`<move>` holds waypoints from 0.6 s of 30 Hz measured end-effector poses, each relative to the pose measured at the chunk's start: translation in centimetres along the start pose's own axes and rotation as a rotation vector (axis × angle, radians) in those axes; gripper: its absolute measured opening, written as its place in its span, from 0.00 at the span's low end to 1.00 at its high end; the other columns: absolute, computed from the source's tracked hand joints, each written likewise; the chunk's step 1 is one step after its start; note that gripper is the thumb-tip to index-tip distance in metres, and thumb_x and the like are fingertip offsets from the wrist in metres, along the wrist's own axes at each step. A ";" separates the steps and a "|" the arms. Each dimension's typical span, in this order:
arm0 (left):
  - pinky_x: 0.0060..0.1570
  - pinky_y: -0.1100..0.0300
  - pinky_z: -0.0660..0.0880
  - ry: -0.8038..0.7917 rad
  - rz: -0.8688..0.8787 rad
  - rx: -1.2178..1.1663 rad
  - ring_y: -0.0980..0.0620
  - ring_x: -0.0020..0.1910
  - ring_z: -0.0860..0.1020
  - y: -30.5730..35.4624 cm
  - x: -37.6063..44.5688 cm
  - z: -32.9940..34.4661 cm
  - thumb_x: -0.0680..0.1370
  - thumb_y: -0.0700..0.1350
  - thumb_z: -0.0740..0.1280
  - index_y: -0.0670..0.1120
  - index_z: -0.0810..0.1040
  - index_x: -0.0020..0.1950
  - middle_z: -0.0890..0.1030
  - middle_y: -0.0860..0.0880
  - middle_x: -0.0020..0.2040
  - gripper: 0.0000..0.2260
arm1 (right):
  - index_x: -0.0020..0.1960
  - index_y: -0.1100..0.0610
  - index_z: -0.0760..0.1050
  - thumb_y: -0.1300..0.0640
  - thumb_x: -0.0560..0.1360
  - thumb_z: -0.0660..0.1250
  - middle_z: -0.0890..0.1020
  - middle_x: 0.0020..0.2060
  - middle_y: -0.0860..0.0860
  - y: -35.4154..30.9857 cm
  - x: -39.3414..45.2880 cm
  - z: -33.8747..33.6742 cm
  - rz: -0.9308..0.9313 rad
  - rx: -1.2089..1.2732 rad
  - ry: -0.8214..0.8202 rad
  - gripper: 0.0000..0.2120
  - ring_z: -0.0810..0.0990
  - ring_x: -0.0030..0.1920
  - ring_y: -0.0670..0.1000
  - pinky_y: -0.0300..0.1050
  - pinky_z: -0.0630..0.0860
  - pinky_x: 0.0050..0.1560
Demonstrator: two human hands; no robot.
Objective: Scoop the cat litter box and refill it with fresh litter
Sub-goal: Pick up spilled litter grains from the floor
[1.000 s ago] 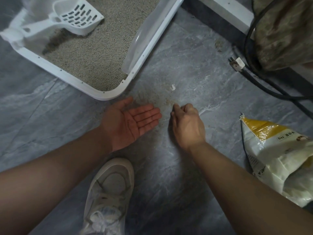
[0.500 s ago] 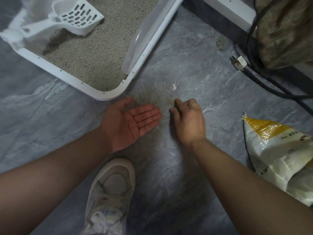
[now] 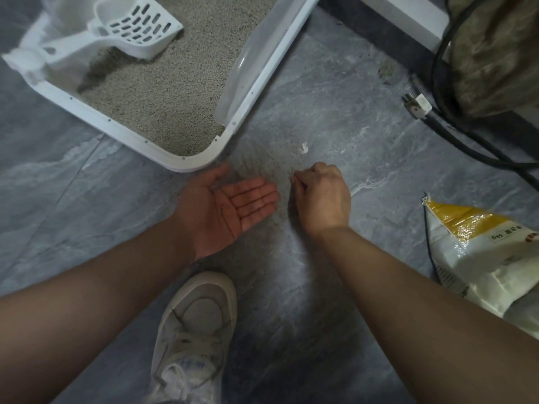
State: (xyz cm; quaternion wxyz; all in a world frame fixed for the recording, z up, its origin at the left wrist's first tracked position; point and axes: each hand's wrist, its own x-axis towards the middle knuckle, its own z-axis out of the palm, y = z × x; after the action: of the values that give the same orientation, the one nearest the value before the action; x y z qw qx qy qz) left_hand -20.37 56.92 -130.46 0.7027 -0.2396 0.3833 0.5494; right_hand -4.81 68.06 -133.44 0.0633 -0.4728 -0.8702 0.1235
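our left hand (image 3: 230, 207) lies flat, palm up, on the floor (image 3: 335, 118); our right hand (image 3: 322, 193) curls knuckles-up over spilled litter (image 3: 262, 167), grip unclear. litter box (image 3: 186, 163) just beyond, scoop (image 3: 128, 30) inside.

Grey marbled floor (image 3: 335, 91) carried the white litter box (image 3: 163, 154), a yellow-and-white litter bag (image 3: 478, 258), black cable (image 3: 466, 147) with plug (image 3: 417, 105), one sneaker (image 3: 198, 325). Spilled grains (image 3: 262, 167) lay scattered beside the box corner.
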 end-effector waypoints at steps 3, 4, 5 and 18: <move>0.57 0.39 0.78 0.006 0.003 0.007 0.36 0.59 0.81 0.1 0.1 0.2 0.82 0.54 0.59 0.32 0.77 0.62 0.80 0.32 0.61 0.26 | 0.33 0.61 0.78 0.67 0.67 0.73 0.76 0.32 0.57 -0.1 0.2 0.1 -0.073 -0.094 0.004 0.06 0.76 0.35 0.60 0.47 0.68 0.34; 0.57 0.39 0.78 0.008 0.005 0.009 0.36 0.59 0.81 0.1 0.1 0.2 0.81 0.54 0.59 0.32 0.77 0.62 0.80 0.32 0.61 0.26 | 0.33 0.61 0.77 0.69 0.64 0.73 0.75 0.32 0.57 -0.1 0.3 0.1 -0.086 -0.122 -0.004 0.06 0.75 0.34 0.60 0.47 0.67 0.34; 0.57 0.39 0.78 0.009 0.008 0.012 0.36 0.59 0.81 0.1 0.1 0.2 0.81 0.54 0.60 0.32 0.77 0.62 0.80 0.32 0.61 0.25 | 0.34 0.61 0.76 0.70 0.63 0.72 0.75 0.33 0.58 -0.1 0.3 0.2 -0.092 -0.133 -0.013 0.07 0.75 0.34 0.60 0.47 0.66 0.35; 0.62 0.48 0.75 -0.011 -0.052 0.086 0.41 0.60 0.81 -0.5 -0.1 0.7 0.80 0.56 0.58 0.35 0.78 0.63 0.82 0.37 0.61 0.26 | 0.45 0.60 0.81 0.57 0.78 0.67 0.81 0.45 0.59 -7.5 -6.3 -3.3 -0.225 0.324 -0.055 0.08 0.78 0.47 0.58 0.54 0.76 0.49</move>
State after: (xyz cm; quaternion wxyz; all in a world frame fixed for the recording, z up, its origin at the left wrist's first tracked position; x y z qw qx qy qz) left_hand -19.68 57.23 -130.05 0.7286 -0.2161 0.3963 0.5152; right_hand -6.70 59.37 -128.20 0.1281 -0.3525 -0.8878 0.2667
